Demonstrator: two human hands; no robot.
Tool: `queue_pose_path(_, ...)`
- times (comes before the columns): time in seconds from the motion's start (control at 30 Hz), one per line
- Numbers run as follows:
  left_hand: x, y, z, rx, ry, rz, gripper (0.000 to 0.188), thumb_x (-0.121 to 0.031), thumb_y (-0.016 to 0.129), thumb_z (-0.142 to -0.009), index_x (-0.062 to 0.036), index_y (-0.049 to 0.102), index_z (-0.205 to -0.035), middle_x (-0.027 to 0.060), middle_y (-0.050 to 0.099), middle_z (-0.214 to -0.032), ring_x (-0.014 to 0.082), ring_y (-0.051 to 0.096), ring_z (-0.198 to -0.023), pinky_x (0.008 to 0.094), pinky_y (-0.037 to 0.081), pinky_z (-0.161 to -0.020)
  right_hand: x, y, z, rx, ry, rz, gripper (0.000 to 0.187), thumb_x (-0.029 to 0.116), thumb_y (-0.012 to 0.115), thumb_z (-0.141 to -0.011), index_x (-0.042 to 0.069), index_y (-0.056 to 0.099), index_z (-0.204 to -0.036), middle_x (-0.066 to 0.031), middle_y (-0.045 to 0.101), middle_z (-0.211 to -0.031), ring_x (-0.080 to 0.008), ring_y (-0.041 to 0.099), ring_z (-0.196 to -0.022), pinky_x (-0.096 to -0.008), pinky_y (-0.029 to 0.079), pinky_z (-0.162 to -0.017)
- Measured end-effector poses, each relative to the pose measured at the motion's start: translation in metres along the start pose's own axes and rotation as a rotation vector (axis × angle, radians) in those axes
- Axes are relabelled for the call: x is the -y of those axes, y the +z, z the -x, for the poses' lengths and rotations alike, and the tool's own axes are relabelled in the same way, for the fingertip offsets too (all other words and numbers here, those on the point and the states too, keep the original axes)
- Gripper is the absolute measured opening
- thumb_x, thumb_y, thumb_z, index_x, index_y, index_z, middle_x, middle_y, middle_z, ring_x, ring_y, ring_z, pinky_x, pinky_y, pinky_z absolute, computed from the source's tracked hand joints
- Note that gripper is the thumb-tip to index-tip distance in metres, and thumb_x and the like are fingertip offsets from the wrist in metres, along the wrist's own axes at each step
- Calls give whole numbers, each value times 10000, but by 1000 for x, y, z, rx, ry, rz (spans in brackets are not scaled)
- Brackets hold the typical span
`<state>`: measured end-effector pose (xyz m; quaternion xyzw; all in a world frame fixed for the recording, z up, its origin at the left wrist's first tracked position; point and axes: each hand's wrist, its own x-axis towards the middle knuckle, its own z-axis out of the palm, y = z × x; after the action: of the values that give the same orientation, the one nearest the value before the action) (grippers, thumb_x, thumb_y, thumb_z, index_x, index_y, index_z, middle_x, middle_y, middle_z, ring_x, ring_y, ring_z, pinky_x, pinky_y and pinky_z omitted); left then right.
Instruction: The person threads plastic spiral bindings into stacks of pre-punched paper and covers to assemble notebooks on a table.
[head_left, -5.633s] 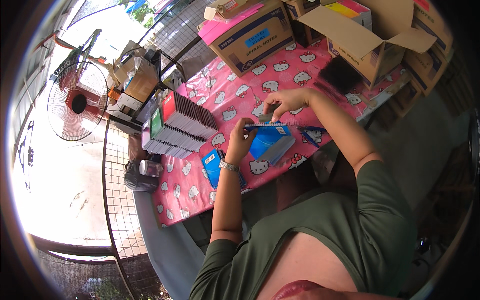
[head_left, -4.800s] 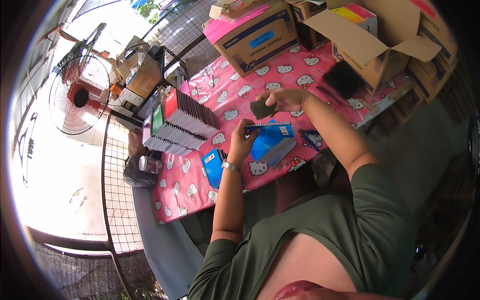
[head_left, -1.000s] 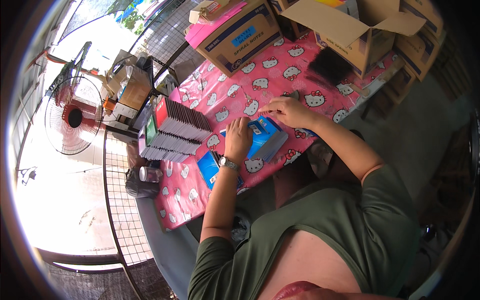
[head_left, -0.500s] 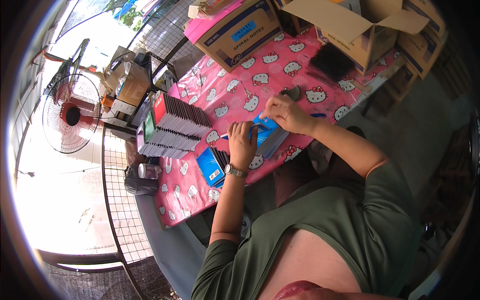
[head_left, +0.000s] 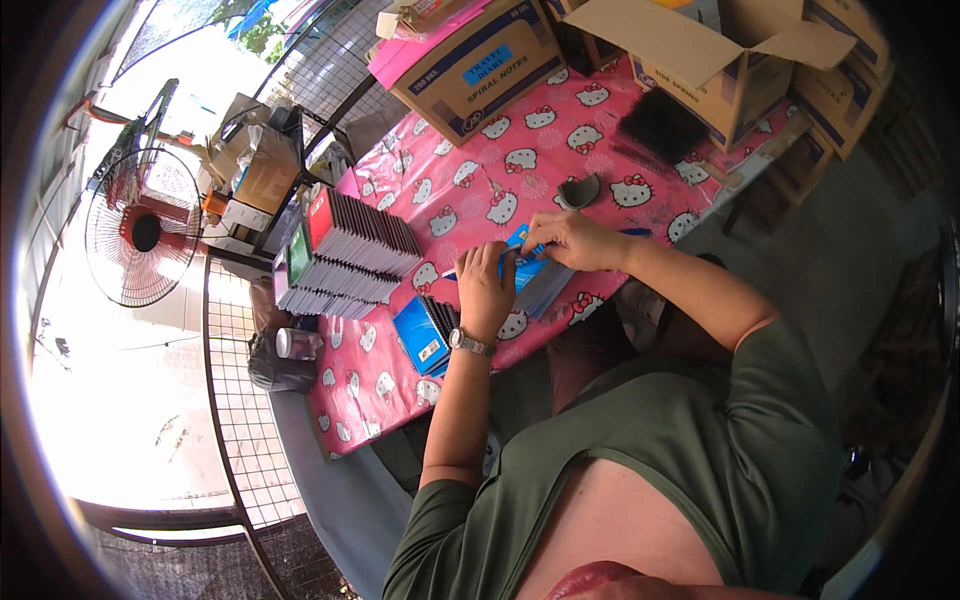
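Observation:
A stack of blue-covered notebooks (head_left: 545, 287) lies near the table's front edge, under my hands. My left hand (head_left: 486, 285) is closed on the upper left edge of a blue notebook (head_left: 518, 238) at the top of this stack. From the right, my right hand (head_left: 575, 241) meets it there with its fingers pinched, close to the left fingertips; what they pinch is hidden. To the left of my left wrist sits a small pile of blue spiral notebooks (head_left: 424, 340). A dark curved dish (head_left: 579, 192) rests just beyond my right hand.
Tall stacks of spiral notebooks (head_left: 358, 240) stand at the left on the pink patterned tablecloth (head_left: 455, 165). A heap of black spiral coils (head_left: 662, 127) lies far right, by an open carton (head_left: 725, 85). Another carton (head_left: 480, 70) stands behind. A fan (head_left: 145, 230) is far left.
My right hand has come down from beside the dark dish to the notebook edge next to my left fingers, uncovering more of the dish. My left hand has barely moved.

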<state>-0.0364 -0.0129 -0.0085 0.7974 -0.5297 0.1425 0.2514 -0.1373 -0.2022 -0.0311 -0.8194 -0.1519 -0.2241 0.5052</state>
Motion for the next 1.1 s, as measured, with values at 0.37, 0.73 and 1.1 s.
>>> queue_pose_path(0.37, 0, -3, -3, 29, -7, 20, 130, -107, 590, -907, -34, 616, -1011, 126, 654, -949, 318, 597, -937, 418, 389, -917, 0, -8, -11, -178, -20, 116, 258, -48, 644, -771, 84, 704, -984, -83, 579, -881, -263, 616, -850, -365, 495, -738)
queue_pose_path(0.73, 4, -3, -4, 18, 8, 35, 139, -104, 596, -901, -39, 611, -1022, 117, 657, -956, 314, 599, -936, 416, 387, -917, 3, -13, -9, -138, -76, 182, 162, -2, 666, -797, 59, 706, -942, -87, 604, -912, -268, 636, -879, -378, 503, -752)
queue_pose_path(1.1, -9, -6, -4, 72, 47, -96, 254, -176, 646, -884, -67, 581, -1104, 86, 661, -985, 286, 603, -929, 427, 367, -949, 47, -9, -7, 40, 182, 443, 315, 158, 667, -886, 82, 570, -1176, -131, 594, -1106, -350, 649, -925, -436, 525, -792)
